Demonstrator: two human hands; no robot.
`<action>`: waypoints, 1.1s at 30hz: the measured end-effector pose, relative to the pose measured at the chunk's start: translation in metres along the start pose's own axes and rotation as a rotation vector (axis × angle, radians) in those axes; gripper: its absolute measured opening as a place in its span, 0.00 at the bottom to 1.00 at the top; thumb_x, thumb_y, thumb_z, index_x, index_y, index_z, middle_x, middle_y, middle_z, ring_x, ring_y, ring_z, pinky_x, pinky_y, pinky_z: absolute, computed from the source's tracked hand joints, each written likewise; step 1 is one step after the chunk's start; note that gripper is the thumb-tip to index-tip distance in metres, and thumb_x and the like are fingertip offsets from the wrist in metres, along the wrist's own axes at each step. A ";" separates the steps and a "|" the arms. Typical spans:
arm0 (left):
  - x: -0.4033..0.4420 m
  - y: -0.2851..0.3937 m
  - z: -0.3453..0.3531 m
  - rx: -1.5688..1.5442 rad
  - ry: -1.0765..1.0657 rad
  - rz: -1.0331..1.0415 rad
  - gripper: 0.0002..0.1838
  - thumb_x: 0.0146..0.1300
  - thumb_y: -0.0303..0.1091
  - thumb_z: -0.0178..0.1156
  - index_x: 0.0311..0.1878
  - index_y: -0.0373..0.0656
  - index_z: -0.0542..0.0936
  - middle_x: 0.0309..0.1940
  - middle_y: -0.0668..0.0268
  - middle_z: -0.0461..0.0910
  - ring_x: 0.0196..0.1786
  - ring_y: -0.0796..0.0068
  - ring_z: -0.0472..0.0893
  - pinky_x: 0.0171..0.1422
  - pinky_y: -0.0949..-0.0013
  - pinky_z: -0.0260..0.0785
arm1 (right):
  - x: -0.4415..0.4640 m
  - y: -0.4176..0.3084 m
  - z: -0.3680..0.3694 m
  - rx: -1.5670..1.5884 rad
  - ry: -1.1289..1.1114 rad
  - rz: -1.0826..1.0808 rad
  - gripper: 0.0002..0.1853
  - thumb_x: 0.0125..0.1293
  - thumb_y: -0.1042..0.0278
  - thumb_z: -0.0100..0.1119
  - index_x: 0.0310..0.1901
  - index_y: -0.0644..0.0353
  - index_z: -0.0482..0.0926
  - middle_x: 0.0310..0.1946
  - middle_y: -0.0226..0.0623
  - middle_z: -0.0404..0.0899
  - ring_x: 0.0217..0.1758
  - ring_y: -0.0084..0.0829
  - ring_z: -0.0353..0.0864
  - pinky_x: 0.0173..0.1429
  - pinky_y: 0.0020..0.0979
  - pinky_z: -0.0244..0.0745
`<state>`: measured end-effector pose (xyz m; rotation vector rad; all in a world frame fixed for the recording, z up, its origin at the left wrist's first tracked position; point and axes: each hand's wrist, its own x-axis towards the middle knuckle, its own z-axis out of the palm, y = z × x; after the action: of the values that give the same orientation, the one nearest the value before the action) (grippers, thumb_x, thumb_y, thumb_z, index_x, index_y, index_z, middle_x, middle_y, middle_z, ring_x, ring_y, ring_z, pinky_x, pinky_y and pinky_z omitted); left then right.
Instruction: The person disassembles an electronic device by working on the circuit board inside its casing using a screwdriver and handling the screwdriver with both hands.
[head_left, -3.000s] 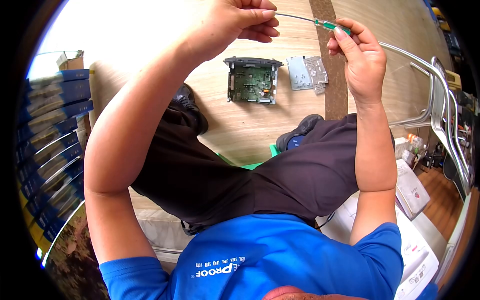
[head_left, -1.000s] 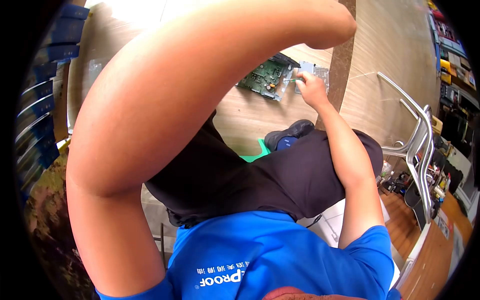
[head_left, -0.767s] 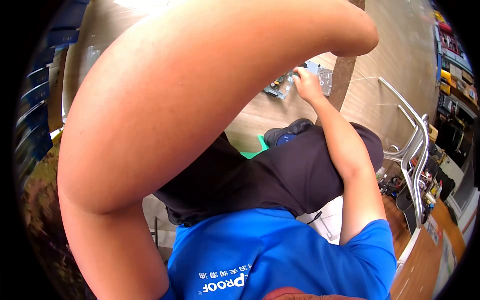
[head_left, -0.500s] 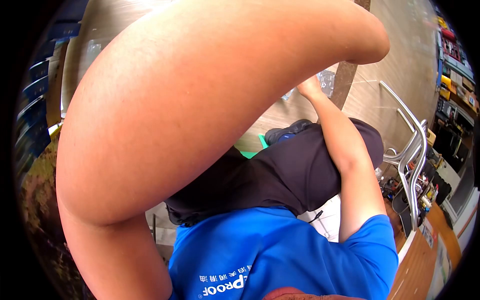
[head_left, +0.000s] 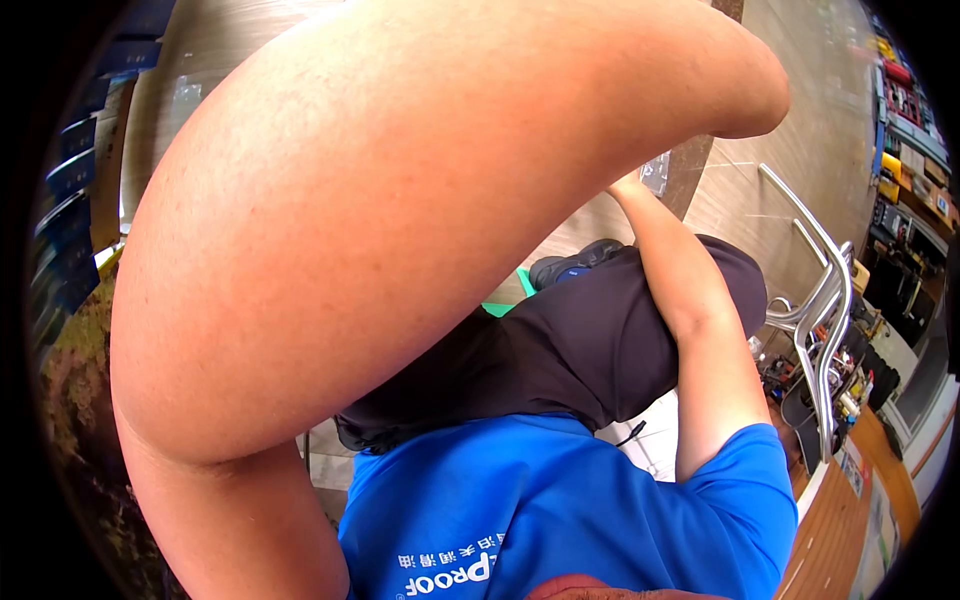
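Observation:
My left forearm fills much of the view, very close to the camera. It runs from the left side across to the upper right, where my left hand bends away and its fingers do not show. Behind this forearm, my right hand is mostly covered; only a small part near the wrist is visible. Just beside my right hand lies a clear plastic piece, partly hidden by the left forearm. Whatever either hand holds is out of sight.
A wood-look surface with a dark strip lies ahead. Bent metal tubing stands at the right, near cluttered shelves. Blue bins line the left. Another clear plastic piece lies at upper left. Below is a dark shoe.
My left forearm has shifted slightly right and down. It now covers more of my right hand and of the clear plastic piece beside it.

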<state>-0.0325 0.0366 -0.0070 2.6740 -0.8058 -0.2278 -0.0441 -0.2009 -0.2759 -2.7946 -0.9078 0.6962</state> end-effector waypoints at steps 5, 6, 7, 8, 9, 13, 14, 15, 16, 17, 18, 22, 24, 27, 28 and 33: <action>0.001 0.000 0.002 0.008 -0.002 0.002 0.06 0.59 0.29 0.60 0.33 0.38 0.83 0.30 0.53 0.82 0.34 0.53 0.82 0.40 0.56 0.74 | 0.002 0.006 0.007 -0.003 0.103 -0.098 0.11 0.63 0.69 0.59 0.46 0.59 0.79 0.43 0.47 0.82 0.51 0.45 0.80 0.56 0.42 0.74; 0.002 0.000 0.001 0.007 0.000 0.001 0.05 0.59 0.29 0.60 0.33 0.38 0.83 0.30 0.53 0.82 0.34 0.53 0.82 0.40 0.56 0.74 | 0.002 0.005 0.006 0.004 0.101 -0.101 0.11 0.63 0.69 0.59 0.46 0.59 0.79 0.43 0.47 0.82 0.51 0.45 0.80 0.56 0.42 0.74; 0.002 0.000 0.002 0.010 -0.001 0.001 0.05 0.59 0.29 0.60 0.33 0.38 0.83 0.30 0.53 0.82 0.34 0.53 0.82 0.40 0.56 0.74 | 0.003 0.005 0.006 0.011 0.100 -0.103 0.11 0.63 0.69 0.59 0.46 0.59 0.79 0.43 0.47 0.82 0.51 0.45 0.80 0.56 0.42 0.74; 0.002 0.000 0.002 0.009 -0.003 0.001 0.05 0.59 0.29 0.60 0.33 0.38 0.83 0.30 0.53 0.82 0.34 0.53 0.82 0.39 0.56 0.74 | 0.002 0.005 0.005 0.024 0.097 -0.091 0.10 0.63 0.69 0.59 0.46 0.59 0.79 0.43 0.47 0.82 0.51 0.45 0.80 0.56 0.42 0.74; 0.002 0.000 0.002 0.009 -0.002 0.001 0.05 0.59 0.29 0.60 0.33 0.38 0.83 0.30 0.53 0.82 0.34 0.53 0.82 0.39 0.56 0.74 | 0.003 0.005 0.005 0.031 0.096 -0.086 0.10 0.63 0.69 0.59 0.46 0.59 0.79 0.43 0.47 0.82 0.51 0.45 0.80 0.56 0.42 0.74; 0.003 0.001 0.002 0.008 -0.003 0.002 0.05 0.59 0.29 0.61 0.33 0.38 0.83 0.29 0.53 0.82 0.34 0.54 0.82 0.39 0.56 0.74 | 0.006 0.010 0.010 -0.002 0.121 -0.081 0.10 0.63 0.70 0.59 0.46 0.59 0.79 0.43 0.47 0.82 0.50 0.45 0.80 0.56 0.42 0.74; 0.003 0.000 0.003 0.006 -0.002 0.002 0.05 0.58 0.29 0.61 0.33 0.38 0.83 0.29 0.53 0.82 0.34 0.54 0.82 0.39 0.56 0.74 | 0.006 0.010 0.010 -0.004 0.117 -0.076 0.10 0.63 0.70 0.59 0.46 0.59 0.79 0.43 0.47 0.82 0.50 0.45 0.80 0.56 0.42 0.74; 0.003 -0.001 0.002 0.008 -0.001 0.003 0.05 0.58 0.29 0.61 0.33 0.38 0.83 0.29 0.53 0.82 0.34 0.54 0.82 0.39 0.56 0.74 | 0.006 0.010 0.010 -0.005 0.115 -0.074 0.10 0.63 0.69 0.59 0.46 0.59 0.79 0.43 0.47 0.82 0.50 0.45 0.80 0.56 0.42 0.74; 0.003 -0.001 0.002 0.008 -0.001 0.002 0.05 0.58 0.29 0.61 0.33 0.37 0.83 0.29 0.53 0.82 0.34 0.54 0.82 0.39 0.56 0.74 | 0.006 0.010 0.010 -0.006 0.113 -0.072 0.10 0.63 0.69 0.59 0.46 0.59 0.79 0.43 0.47 0.82 0.50 0.45 0.80 0.56 0.42 0.74; 0.003 -0.002 0.003 0.007 -0.001 0.001 0.05 0.58 0.29 0.61 0.33 0.37 0.83 0.29 0.53 0.82 0.34 0.54 0.82 0.39 0.56 0.74 | 0.006 0.011 0.010 0.016 0.114 -0.072 0.10 0.63 0.69 0.59 0.46 0.59 0.79 0.43 0.47 0.82 0.50 0.45 0.80 0.56 0.42 0.74; 0.003 -0.001 0.002 0.006 -0.001 -0.002 0.05 0.58 0.29 0.61 0.33 0.37 0.83 0.29 0.53 0.82 0.34 0.54 0.82 0.39 0.56 0.74 | 0.006 0.011 0.011 0.027 0.114 -0.073 0.10 0.63 0.69 0.59 0.46 0.59 0.79 0.43 0.46 0.82 0.50 0.45 0.80 0.56 0.42 0.74; 0.003 -0.002 0.003 0.005 0.002 -0.001 0.05 0.58 0.29 0.61 0.32 0.37 0.82 0.29 0.53 0.82 0.34 0.54 0.82 0.39 0.56 0.74 | 0.008 0.014 0.013 0.027 0.120 -0.082 0.10 0.62 0.69 0.60 0.46 0.58 0.79 0.42 0.47 0.82 0.50 0.45 0.80 0.56 0.42 0.74; 0.003 -0.003 0.003 0.004 0.002 0.001 0.05 0.58 0.29 0.61 0.32 0.37 0.82 0.29 0.53 0.82 0.34 0.54 0.82 0.39 0.56 0.74 | 0.009 0.015 0.013 0.022 0.123 -0.087 0.10 0.62 0.70 0.60 0.45 0.58 0.79 0.42 0.47 0.82 0.50 0.45 0.81 0.55 0.42 0.74; 0.003 -0.005 0.002 0.005 0.003 -0.001 0.05 0.58 0.29 0.61 0.32 0.37 0.82 0.29 0.53 0.82 0.34 0.54 0.82 0.39 0.57 0.74 | 0.009 0.014 0.011 0.015 0.115 -0.074 0.10 0.62 0.70 0.61 0.45 0.58 0.80 0.41 0.47 0.82 0.49 0.45 0.81 0.55 0.42 0.74; 0.004 -0.004 0.002 0.005 0.004 0.000 0.05 0.58 0.29 0.62 0.32 0.37 0.82 0.29 0.53 0.82 0.34 0.54 0.82 0.39 0.57 0.74 | 0.009 0.013 0.010 0.013 0.112 -0.069 0.10 0.62 0.70 0.61 0.45 0.58 0.80 0.41 0.47 0.82 0.49 0.45 0.81 0.55 0.42 0.74; 0.004 -0.006 0.002 0.005 0.007 -0.002 0.05 0.58 0.28 0.62 0.32 0.37 0.82 0.29 0.53 0.82 0.34 0.54 0.82 0.39 0.57 0.74 | 0.008 0.012 0.011 -0.038 0.151 -0.059 0.11 0.62 0.69 0.60 0.46 0.57 0.79 0.41 0.46 0.82 0.49 0.46 0.81 0.55 0.42 0.74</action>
<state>-0.0264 0.0381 -0.0113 2.6790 -0.8033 -0.2175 -0.0369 -0.2062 -0.2919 -2.7948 -0.9792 0.4575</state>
